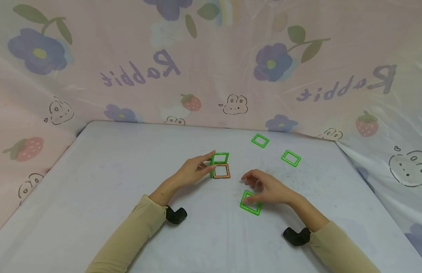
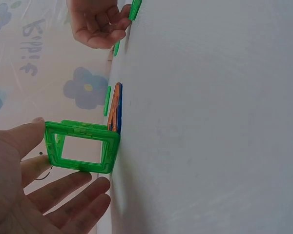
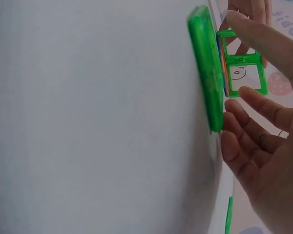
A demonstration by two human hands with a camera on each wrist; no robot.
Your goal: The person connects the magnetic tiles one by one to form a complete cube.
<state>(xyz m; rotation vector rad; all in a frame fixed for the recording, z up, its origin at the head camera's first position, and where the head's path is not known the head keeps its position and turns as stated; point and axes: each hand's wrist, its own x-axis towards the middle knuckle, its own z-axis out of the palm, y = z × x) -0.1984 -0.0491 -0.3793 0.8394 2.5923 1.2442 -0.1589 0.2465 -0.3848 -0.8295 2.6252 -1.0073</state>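
My left hand (image 1: 192,170) holds an upright green square magnetic tile (image 2: 83,168) by its edges, thumb and fingertips at its sides. Another green magnetic tile (image 1: 228,157) stands upright at a right angle to it. Both rise from the edges of an orange magnetic tile (image 1: 221,177) lying flat, with a blue edge (image 2: 120,109) under the orange in the left wrist view. My right hand (image 1: 270,189) hovers, fingers loosely bent and apart, over a flat green magnetic tile (image 1: 250,209). In the right wrist view that tile (image 3: 205,68) appears edge-on beside the fingers; contact is unclear.
Two more green magnetic tiles lie flat farther back at the right, one (image 1: 260,145) near the rear edge and one (image 1: 291,163) closer. A printed curtain (image 1: 204,76) rises behind the white table (image 1: 94,170). Black wrist devices (image 1: 176,216) sit below both sleeves.
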